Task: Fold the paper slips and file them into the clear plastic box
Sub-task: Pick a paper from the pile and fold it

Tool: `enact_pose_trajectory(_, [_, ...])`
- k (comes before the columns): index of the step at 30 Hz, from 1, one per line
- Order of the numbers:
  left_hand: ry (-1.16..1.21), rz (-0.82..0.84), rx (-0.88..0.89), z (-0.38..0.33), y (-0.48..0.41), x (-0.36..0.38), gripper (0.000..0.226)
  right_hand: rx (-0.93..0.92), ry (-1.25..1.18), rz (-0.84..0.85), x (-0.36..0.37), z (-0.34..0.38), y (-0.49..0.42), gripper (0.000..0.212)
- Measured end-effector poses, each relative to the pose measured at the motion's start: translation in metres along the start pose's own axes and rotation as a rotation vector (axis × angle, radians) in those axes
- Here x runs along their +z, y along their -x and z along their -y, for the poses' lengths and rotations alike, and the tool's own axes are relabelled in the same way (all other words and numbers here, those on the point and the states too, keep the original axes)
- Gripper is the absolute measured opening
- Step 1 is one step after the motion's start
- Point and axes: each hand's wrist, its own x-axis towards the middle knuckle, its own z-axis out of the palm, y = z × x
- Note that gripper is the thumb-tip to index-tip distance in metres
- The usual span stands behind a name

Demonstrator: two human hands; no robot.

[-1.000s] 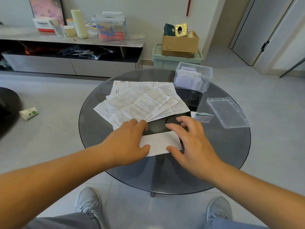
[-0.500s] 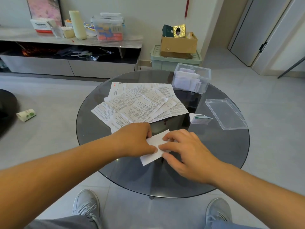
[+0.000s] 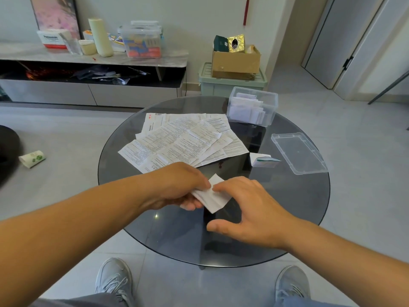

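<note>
**A:** From the head view, where is the slip being worked on?

**B:** The folded slip (image 3: pixel 215 197) is plain white and sits over the near part of the round glass surface (image 3: pixel 287 207). The left hand (image 3: pixel 177 189) grips it, with its fingers curled round the left edge.

**A:** And the other hand?

**B:** The right hand (image 3: pixel 252 209) is loose. Its forefinger tip touches the slip's top, its thumb is spread well clear, and it grasps nothing.

**A:** The box?

**B:** The clear plastic box (image 3: pixel 273 107) stands at the far right of the surface with folded slips upright inside. Its lid (image 3: pixel 298 154) lies apart, nearer and to the right. Unfolded printed slips (image 3: pixel 183 140) fan across the middle.

**A:** Is any writing legible?

**B:** Their print is too small to read. The red-and-white carton (image 3: pixel 53 38) on the shelf bears a dark word, but it is blurred.
</note>
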Motion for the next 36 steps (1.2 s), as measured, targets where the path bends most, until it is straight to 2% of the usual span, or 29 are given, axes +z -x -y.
enact_pose_trajectory(2, [0.171,0.032,-0.083,-0.001,-0.003,0.000,0.031,0.031,-0.043,-0.031,-0.002,0.003,-0.001,0.079])
enact_pose_trajectory(5, [0.421,0.117,-0.159,-0.001,-0.006,-0.003,0.055,0.085,-0.097,-0.117,0.001,0.002,-0.005,0.042])
enact_pose_trajectory(7, [0.462,0.185,-0.162,-0.002,-0.007,-0.005,0.060,0.147,-0.112,-0.170,0.002,-0.002,-0.008,0.025])
enact_pose_trajectory(10, [0.213,0.146,-0.086,0.000,-0.006,-0.002,0.048,0.234,-0.051,-0.210,0.004,-0.011,-0.013,0.023])
enact_pose_trajectory(12, [-0.066,0.057,0.022,0.003,-0.006,0.001,0.031,0.283,-0.042,-0.209,0.003,-0.014,-0.016,0.018])
enact_pose_trajectory(14, [-0.380,-0.043,0.145,0.005,-0.008,0.002,0.018,0.318,-0.027,-0.179,0.002,-0.014,-0.018,0.025])
enact_pose_trajectory(16, [-0.628,-0.159,0.248,0.006,-0.009,0.004,0.019,0.337,-0.018,-0.148,0.002,-0.015,-0.019,0.037])
enact_pose_trajectory(17, [-0.680,-0.211,0.282,0.006,-0.008,0.006,0.023,0.339,-0.031,-0.142,0.002,-0.015,-0.020,0.038])
enact_pose_trajectory(21, [-0.666,-0.289,0.370,0.005,-0.016,0.011,0.046,0.347,-0.072,-0.103,0.000,-0.018,-0.022,0.034])
enact_pose_trajectory(25, [-0.684,-0.258,0.365,0.001,-0.024,0.018,0.062,0.337,-0.078,-0.096,0.000,-0.019,-0.023,0.038])
enact_pose_trajectory(32, [-0.688,-0.187,0.309,-0.005,-0.032,0.019,0.075,0.298,-0.132,-0.111,-0.001,-0.021,-0.022,0.026])
enact_pose_trajectory(36, [-0.681,-0.145,0.329,-0.006,-0.034,0.019,0.067,0.294,-0.226,-0.129,-0.007,-0.022,-0.020,0.028])
